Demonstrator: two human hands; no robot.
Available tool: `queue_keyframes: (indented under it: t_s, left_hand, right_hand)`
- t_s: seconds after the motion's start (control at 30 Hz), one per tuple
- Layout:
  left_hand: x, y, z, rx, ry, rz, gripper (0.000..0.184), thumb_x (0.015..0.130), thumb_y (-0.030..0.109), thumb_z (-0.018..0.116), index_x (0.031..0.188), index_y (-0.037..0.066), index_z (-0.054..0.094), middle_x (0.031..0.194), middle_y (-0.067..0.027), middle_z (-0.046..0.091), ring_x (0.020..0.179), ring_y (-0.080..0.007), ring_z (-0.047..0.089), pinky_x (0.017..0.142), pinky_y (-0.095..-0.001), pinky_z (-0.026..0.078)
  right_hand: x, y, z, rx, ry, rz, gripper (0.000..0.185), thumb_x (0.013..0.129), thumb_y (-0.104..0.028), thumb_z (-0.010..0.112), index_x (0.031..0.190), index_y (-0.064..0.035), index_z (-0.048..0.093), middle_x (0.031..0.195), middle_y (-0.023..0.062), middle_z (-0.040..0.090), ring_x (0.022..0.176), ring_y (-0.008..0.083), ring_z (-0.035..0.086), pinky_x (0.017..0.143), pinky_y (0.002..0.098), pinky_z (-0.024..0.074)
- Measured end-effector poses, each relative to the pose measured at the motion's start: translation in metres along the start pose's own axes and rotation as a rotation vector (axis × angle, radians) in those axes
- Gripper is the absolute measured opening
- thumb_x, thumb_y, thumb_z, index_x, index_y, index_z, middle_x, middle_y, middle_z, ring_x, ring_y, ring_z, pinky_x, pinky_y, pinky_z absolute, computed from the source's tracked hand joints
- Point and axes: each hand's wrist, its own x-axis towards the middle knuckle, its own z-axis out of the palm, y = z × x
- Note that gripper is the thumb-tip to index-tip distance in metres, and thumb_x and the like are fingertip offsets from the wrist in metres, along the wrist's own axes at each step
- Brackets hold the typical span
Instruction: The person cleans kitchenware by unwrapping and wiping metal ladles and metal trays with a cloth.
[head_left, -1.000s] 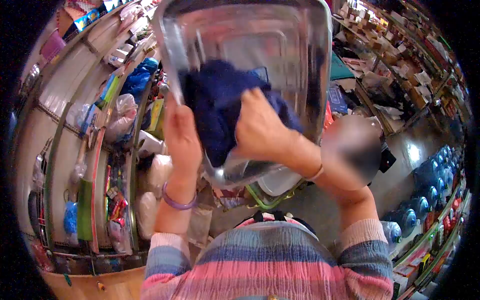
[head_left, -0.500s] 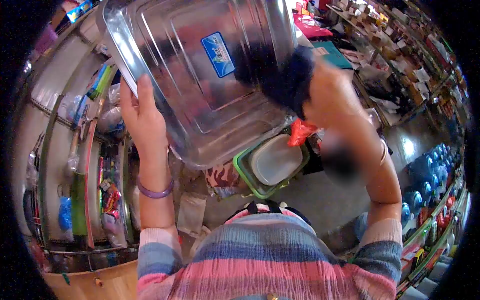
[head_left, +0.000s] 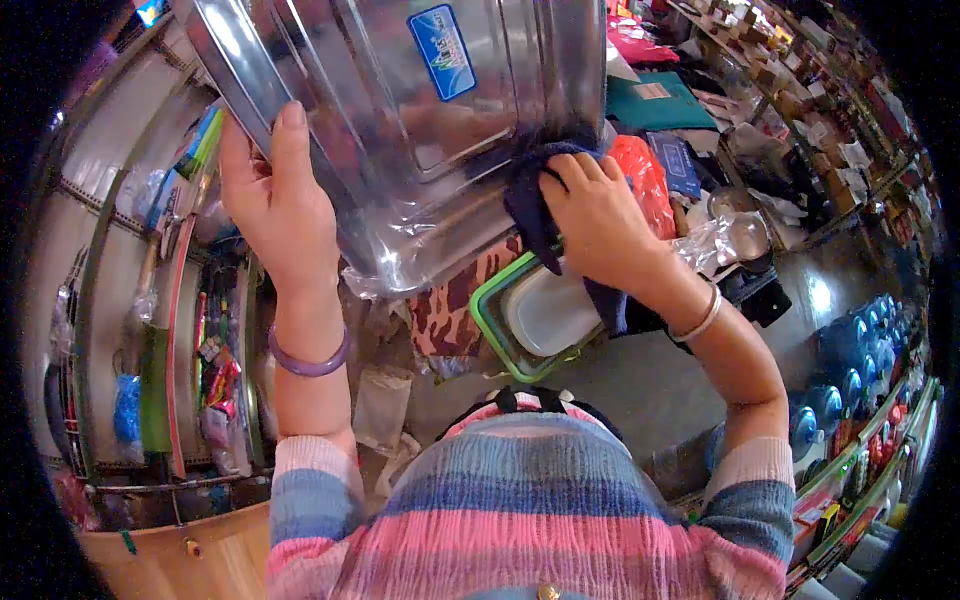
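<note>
A large shiny metal tray [head_left: 380, 120] with a blue label [head_left: 441, 52] on it is tilted up in front of me. My left hand [head_left: 285, 205] grips its left edge, thumb on the near face and fingers partly hidden behind the rim. A dark navy cloth [head_left: 537, 200] is bunched under my right hand [head_left: 603, 222], which presses it against the tray's lower right part. Part of the cloth hangs below that hand. A purple bangle circles my left wrist.
A green-rimmed container [head_left: 489, 316] with a white lid [head_left: 550, 312] sits below the tray. Red plastic [head_left: 643, 180] and a teal folder [head_left: 660, 103] lie to the right. Shelves [head_left: 120, 250] stand at the left; blue water bottles [head_left: 848, 345] line the right.
The tray has turned from its hollow side to its labelled face and shifted left. The cloth and my right hand moved right across it, then down to its lower right part.
</note>
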Motion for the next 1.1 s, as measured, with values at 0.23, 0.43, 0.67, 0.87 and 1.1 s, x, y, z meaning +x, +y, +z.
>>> queue_keyframes:
  t_s: [0.23,0.43,0.67,0.87,1.1]
  left_hand:
    - [-0.005,0.0,0.022,-0.073,0.039,0.035,0.019,0.088,0.009,0.052,0.104,0.0,0.053,0.083,0.0016,0.054,0.073,-0.0048,0.044,0.065,-0.0208,0.038]
    - [0.001,-0.013,0.015,0.007,0.141,-0.041,0.022,0.088,0.01,0.052,0.106,-0.002,0.052,0.088,-0.002,0.055,0.075,-0.0082,0.047,0.068,-0.0236,0.039]
    - [0.021,-0.01,-0.003,-0.055,0.234,-0.001,0.024,0.086,0.012,0.054,0.106,-0.002,0.053,0.095,-0.0048,0.057,0.079,-0.0111,0.049,0.071,-0.0263,0.04]
    - [0.017,0.006,-0.002,-0.049,0.377,-0.068,0.023,0.086,0.013,0.055,0.104,-0.002,0.053,0.092,-0.0063,0.057,0.079,-0.0117,0.05,0.071,-0.0262,0.041]
    - [0.015,0.021,-0.002,-0.139,0.345,-0.108,0.025,0.085,0.012,0.055,0.107,0.0,0.052,0.096,-0.0061,0.056,0.083,-0.0133,0.051,0.074,-0.0288,0.042]
  right_hand:
    - [0.021,-0.069,-0.016,0.444,-0.037,-0.186,0.039,0.058,-0.01,0.058,0.096,-0.0006,0.057,0.105,0.0114,0.051,0.101,0.0262,0.046,0.083,0.0357,0.0347]
    - [0.001,-0.055,0.006,1.103,-0.172,-0.388,0.043,0.051,0.001,0.052,0.094,-0.0002,0.058,0.092,0.0134,0.057,0.092,0.0294,0.053,0.08,0.0379,0.0408]
    - [-0.018,0.008,-0.031,0.88,0.158,0.275,0.061,0.053,0.011,0.045,0.111,-0.0038,0.052,0.101,0.0151,0.057,0.099,0.0345,0.054,0.086,0.0392,0.0433]
    - [-0.02,0.035,-0.015,0.648,0.354,0.538,0.057,0.057,0.015,0.04,0.11,-0.0025,0.053,0.098,0.012,0.059,0.094,0.0213,0.057,0.085,0.0304,0.0428]
    - [-0.014,0.025,-0.029,0.098,0.447,0.297,0.045,0.057,0.005,0.053,0.101,-0.0033,0.057,0.103,0.01,0.053,0.096,0.0284,0.049,0.085,0.0358,0.0414]
